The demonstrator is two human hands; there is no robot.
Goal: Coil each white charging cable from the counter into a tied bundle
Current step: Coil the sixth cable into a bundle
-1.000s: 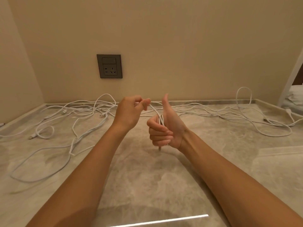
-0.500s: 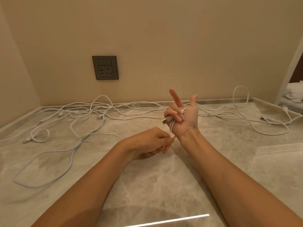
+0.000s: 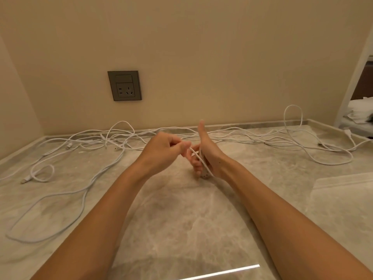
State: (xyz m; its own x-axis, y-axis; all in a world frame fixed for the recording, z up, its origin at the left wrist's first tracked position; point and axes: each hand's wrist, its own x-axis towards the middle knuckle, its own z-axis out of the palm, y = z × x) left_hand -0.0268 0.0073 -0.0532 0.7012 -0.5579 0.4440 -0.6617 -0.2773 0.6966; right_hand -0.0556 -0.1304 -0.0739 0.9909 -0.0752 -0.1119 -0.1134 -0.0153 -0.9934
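Loose cables (image 3: 113, 158) on counter (image 3: 181, 219) left and right, socket (image 3: 124, 85) on wall behind

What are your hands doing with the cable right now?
Left hand pinches cable. Right hand wrapped in it, thumb up. Loose cables lie behind.

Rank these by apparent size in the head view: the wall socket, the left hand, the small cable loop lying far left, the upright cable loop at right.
1. left hand, though it is nearest the camera.
2. wall socket.
3. upright cable loop and small cable loop: too alike to rank.
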